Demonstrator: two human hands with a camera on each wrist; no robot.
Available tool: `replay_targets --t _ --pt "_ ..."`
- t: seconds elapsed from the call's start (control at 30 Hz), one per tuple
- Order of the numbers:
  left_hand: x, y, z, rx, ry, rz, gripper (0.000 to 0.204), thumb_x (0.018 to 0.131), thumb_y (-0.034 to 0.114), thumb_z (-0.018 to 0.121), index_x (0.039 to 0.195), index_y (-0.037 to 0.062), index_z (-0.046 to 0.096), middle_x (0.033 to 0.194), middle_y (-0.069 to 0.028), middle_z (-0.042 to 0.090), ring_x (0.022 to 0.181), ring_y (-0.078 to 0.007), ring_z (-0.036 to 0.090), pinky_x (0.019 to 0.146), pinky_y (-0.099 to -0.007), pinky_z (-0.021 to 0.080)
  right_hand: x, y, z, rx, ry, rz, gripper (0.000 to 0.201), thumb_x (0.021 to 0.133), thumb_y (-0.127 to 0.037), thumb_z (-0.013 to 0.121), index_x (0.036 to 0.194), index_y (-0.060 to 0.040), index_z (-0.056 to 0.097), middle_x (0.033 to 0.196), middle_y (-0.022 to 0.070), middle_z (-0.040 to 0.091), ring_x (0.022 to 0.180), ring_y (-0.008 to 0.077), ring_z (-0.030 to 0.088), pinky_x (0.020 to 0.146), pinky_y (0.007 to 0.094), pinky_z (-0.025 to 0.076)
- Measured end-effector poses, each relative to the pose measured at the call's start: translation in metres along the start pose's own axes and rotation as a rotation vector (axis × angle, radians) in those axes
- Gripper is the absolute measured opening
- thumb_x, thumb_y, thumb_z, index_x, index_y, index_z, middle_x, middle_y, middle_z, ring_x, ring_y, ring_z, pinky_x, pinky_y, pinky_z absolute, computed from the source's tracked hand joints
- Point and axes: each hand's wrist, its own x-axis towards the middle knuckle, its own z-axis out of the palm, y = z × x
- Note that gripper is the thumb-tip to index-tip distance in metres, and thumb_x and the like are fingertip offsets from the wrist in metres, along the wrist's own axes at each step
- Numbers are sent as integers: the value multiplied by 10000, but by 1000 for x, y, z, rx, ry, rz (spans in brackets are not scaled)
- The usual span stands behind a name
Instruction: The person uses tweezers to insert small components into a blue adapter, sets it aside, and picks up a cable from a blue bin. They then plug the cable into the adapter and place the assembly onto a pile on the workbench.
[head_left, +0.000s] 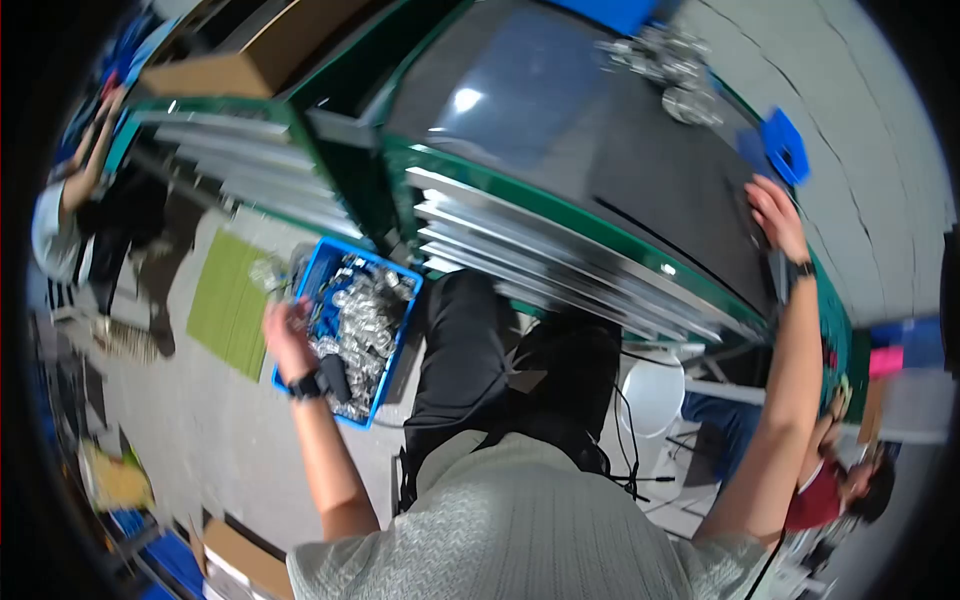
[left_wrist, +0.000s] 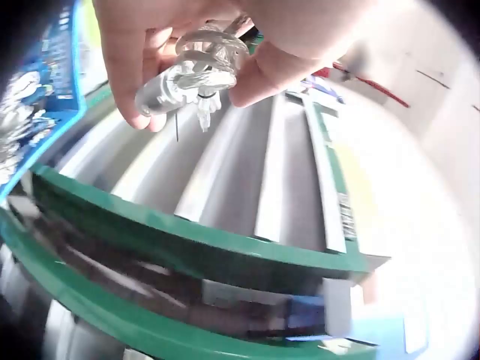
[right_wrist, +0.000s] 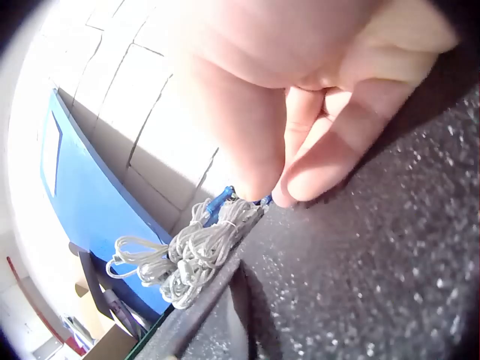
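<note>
One translucent coil [left_wrist: 208, 61], left hand [head_left: 288, 343] pinching, grainy tabletop [right_wrist: 360, 247]

In the head view, the left arm [head_left: 330, 470] is pointing toward 11 o'clock, its wrist [head_left: 299, 370] lying nearly straight, and the left grip [head_left: 288, 335] is sitting at 9 o'clock. In the left wrist view, its fingers [left_wrist: 124, 71] are bending down from 11 o'clock and its thumb [left_wrist: 264, 71] is facing them in a pinch. The right arm [head_left: 775, 410] is pointing toward 1 o'clock, while the right grip [head_left: 778, 215] is angling toward 11 o'clock; its thumb [right_wrist: 247, 150] and fingers [right_wrist: 330, 161] are lying close together at the tips.
</note>
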Motion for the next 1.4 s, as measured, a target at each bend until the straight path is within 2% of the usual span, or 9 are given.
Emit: replay_targets --t 0.1,0.3,0.43,0.57,0.73,0.83,1.0,1.13,1.4 --pt "-50 95 28 68 -40 218 480 972 223 576 1369 -18 453 987 -123 636 973 -267 661 921 -389 513 -11 -29 20 182 200 -316 347 1004 -183 578 1327 -58 556 1150 65 659 940 105 611 831 264 511" --pt "-134 227 138 71 -515 401 693 885 325 622 1426 -39 387 1063 -161 618 970 -280 668 883 -384 519 -81 -110 109 220 128 -434 266 985 -183 587 1213 -51 623 1059 67 689 843 77 607 817 255 510" --pt "-167 257 248 -61 -948 280 775 855 348 625 1448 -57 333 1033 -245 644 917 -332 686 802 -381 573 -93 -111 158 247 -404 -434 655 980 -307 607 1509 -46 323 1425 139 508 1024 142 628 905 293 511" --pt "-194 274 353 -88 -1459 113 732 868 386 598 1402 -73 395 1038 -166 610 834 -285 664 658 -338 557 -106 -131 163 535 -369 -446 1059 797 -524 763 1569 -108 169 1518 160 391 1066 174 616 921 310 512" --pt "-189 283 463 -42 -1750 49 622 882 343 546 1349 -62 481 936 -121 629 779 -240 646 648 -307 514 -108 -153 113 772 -149 -868 789 878 -384 742 1508 -144 333 1376 127 513 879 95 542 833 254 504" --pt "-169 280 514 48 -1847 15 531 893 329 524 1305 -7 524 920 -94 639 707 -189 619 632 -287 482 -94 -154 81 813 -23 -887 585 960 -328 652 1444 -96 418 1300 143 563 875 92 540 838 251 499" --pt "-142 222 567 37 -1515 -222 365 938 274 533 1182 5 579 942 -99 673 721 -182 633 685 -271 542 -39 -128 61 973 26 -685 338 988 -218 611 1292 -76 565 1106 93 667 855 114 646 763 260 560" --pt "-137 151 562 74 -1456 -426 409 953 340 560 1200 16 519 989 -106 671 815 -209 688 705 -279 580 2 -86 60 1164 162 -483 116 906 -131 704 990 -56 675 887 34 670 782 145 656 700 266 567" --pt "-136 94 524 120 -1538 -513 277 957 333 553 1081 92 610 915 -27 663 813 -139 595 707 -276 451 -14 -43 79 1068 233 -294 166 924 -143 679 1048 -35 660 918 44 654 783 133 646 698 240 557"
